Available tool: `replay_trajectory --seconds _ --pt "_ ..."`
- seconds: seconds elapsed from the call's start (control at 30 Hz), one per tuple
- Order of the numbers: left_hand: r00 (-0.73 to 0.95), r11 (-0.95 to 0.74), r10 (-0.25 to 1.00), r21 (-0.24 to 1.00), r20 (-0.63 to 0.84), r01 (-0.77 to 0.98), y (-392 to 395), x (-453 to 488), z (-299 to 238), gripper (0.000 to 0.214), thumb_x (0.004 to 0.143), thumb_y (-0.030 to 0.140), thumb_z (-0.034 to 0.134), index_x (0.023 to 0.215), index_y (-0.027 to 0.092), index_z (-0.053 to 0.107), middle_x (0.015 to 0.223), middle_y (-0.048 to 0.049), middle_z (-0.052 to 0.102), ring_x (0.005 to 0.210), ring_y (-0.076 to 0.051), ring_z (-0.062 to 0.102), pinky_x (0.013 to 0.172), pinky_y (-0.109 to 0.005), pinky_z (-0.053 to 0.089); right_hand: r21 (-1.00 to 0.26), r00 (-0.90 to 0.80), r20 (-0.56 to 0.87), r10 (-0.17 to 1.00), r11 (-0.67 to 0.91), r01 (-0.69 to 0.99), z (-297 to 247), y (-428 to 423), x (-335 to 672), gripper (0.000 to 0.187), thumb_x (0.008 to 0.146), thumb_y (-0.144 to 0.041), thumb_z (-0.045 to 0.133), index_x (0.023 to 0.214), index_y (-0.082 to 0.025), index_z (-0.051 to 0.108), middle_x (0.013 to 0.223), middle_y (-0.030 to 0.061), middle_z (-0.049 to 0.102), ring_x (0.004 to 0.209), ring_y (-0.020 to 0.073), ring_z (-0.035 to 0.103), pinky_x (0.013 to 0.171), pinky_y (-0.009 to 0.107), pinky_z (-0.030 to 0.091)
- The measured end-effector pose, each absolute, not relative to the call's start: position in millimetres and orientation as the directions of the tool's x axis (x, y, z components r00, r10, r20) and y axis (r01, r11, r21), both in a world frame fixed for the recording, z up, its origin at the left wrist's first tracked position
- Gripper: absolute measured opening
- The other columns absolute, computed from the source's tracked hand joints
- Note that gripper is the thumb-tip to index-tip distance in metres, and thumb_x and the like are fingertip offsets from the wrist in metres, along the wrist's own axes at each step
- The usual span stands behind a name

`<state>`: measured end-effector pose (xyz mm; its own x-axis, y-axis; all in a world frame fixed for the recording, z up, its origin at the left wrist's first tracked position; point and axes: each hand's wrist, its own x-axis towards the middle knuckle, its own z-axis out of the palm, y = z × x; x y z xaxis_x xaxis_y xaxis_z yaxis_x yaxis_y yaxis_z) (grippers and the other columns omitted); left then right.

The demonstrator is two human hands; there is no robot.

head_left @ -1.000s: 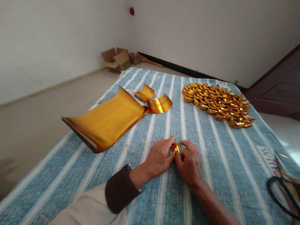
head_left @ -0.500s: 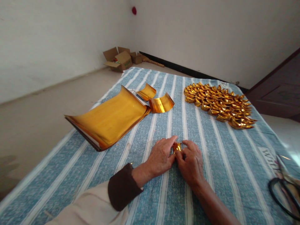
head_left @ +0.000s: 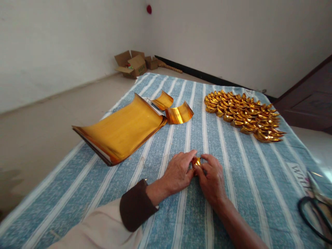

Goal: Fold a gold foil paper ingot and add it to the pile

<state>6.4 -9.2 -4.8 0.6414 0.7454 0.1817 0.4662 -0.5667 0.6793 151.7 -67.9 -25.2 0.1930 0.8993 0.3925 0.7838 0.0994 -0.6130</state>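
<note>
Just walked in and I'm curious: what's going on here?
A person is pinching a small piece of gold foil between their left hand and right hand on a blue-and-white striped cloth. A stack of gold foil sheets lies to the left; many boat-shaped gold foil pieces are heaped ahead on the right.

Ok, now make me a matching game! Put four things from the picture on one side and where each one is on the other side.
Things:
1. small gold foil piece
2. stack of gold foil sheets
3. pile of folded gold foil shapes
4. black-handled scissors

Places:
A. near right corner of the blue striped cloth
B. left side of the cloth
C. pinched between the left hand and right hand
D. far right part of the cloth

Pairs: 1-C, 2-B, 3-D, 4-A
</note>
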Motion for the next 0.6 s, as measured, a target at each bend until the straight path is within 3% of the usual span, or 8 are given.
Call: replay_trajectory --seconds 0.27,0.6 --pt "0.651 -0.582 0.737 0.66 0.183 0.475 -8.2 5.9 -3.5 0.049 0.085 0.021 0.056 0.132 0.02 0.044 0.115 -0.0093 0.065 0.103 -0.027 0.059 0.092 -0.048 0.045 -0.612 0.189 0.374 0.908 0.089 0.786 -24.6 -67.2 151.9 0.029 0.091 -0.031 0.054 0.067 -0.02 0.065 0.11 0.0127 0.064 0.105 0.0279 0.058 0.092 0.05 0.045" --pt "0.661 -0.58 0.737 0.635 0.141 0.511 -8.8 7.7 1.0 0.041 0.083 0.016 0.056 0.124 0.021 0.05 0.11 -0.0063 0.066 0.1 -0.026 0.058 0.089 -0.044 0.045 -0.703 0.197 0.308 0.931 0.083 0.706 -15.9 -76.9 164.8 0.019 0.085 -0.024 0.057 0.068 -0.021 0.064 0.114 0.0103 0.062 0.111 0.0267 0.056 0.097 0.049 0.043"
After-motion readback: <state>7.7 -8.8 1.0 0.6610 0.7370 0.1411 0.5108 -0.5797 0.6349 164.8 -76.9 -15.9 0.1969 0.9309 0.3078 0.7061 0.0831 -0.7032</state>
